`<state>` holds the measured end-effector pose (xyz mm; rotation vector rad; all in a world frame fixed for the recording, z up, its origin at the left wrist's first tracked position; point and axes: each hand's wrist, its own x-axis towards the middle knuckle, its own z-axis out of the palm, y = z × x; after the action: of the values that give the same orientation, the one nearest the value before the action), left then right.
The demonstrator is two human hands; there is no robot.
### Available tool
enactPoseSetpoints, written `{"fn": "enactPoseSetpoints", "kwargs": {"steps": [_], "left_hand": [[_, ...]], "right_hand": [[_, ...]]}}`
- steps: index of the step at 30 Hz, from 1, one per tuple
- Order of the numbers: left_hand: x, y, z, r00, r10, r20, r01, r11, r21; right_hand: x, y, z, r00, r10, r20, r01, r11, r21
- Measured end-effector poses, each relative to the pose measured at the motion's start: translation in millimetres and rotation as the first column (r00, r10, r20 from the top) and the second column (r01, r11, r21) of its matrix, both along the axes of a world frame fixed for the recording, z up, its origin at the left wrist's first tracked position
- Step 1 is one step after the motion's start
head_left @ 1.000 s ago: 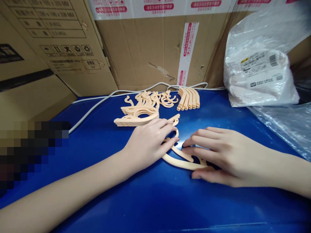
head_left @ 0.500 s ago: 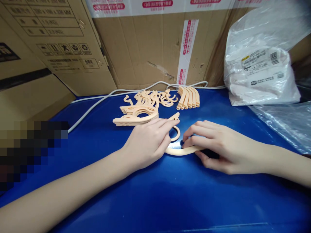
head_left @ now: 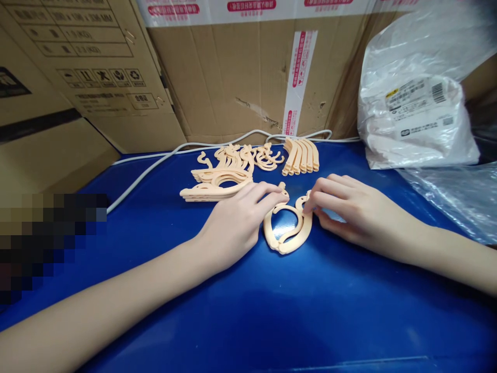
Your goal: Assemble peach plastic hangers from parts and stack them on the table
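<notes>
The person's left hand [head_left: 240, 228] is curling its fingers over the upper left end of a jointed cream piece [head_left: 298, 242], grasping it there, with the thumb mostly hidden from view. The right hand [head_left: 357, 217] is gripping the opposite upper end in its fingertips. The piece is lying between the two hands on the blue tabletop [head_left: 248, 311], its two arms bending up from the joint at the bottom, which is pointing toward the person and sitting outside both grips. Just behind the left hand, a stack of cream parts [head_left: 215, 194] is resting on the table. Farther back, cream hooks [head_left: 267, 151] are lying beside a row of curved cream bars [head_left: 300, 159]. A white cable [head_left: 174, 154] is running along the cardboard box [head_left: 225, 77] behind them, and a white plastic bag [head_left: 419, 129] is standing at the right.
</notes>
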<state>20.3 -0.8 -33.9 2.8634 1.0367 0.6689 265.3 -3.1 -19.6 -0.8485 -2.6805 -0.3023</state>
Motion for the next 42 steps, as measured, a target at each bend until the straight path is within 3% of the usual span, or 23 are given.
{"fn": "enactPoseSetpoints", "kwargs": {"steps": [9, 19, 23, 34, 42], "left_hand": [[0.6, 1.8, 0.0, 1.000, -0.001, -0.001, 0.001, 1.000, 0.009], [0.8, 0.7, 0.2, 1.000, -0.019, 0.025, 0.019, 1.000, 0.013], [0.6, 0.3, 0.0, 0.999, -0.033, 0.027, 0.033, 0.999, 0.010], [0.8, 0.3, 0.6, 0.999, -0.023, 0.031, 0.023, 0.999, -0.032], [0.7, -1.9, 1.2, 0.998, -0.063, 0.032, 0.066, 0.993, -0.098]], "right_hand": [[-2.7, -5.8, 0.2, 0.996, -0.077, -0.044, 0.072, 0.991, -0.110], [-1.8, -10.1, 3.0, 0.989, -0.113, 0.093, 0.099, 0.985, 0.142], [-4.2, -14.5, 4.3, 0.989, -0.100, 0.107, 0.081, 0.982, 0.168], [-1.5, -13.9, 7.5, 0.998, -0.040, 0.041, 0.045, 0.991, -0.128], [-1.4, -12.1, 19.5, 0.995, 0.102, 0.000, -0.093, 0.906, -0.413]]}}
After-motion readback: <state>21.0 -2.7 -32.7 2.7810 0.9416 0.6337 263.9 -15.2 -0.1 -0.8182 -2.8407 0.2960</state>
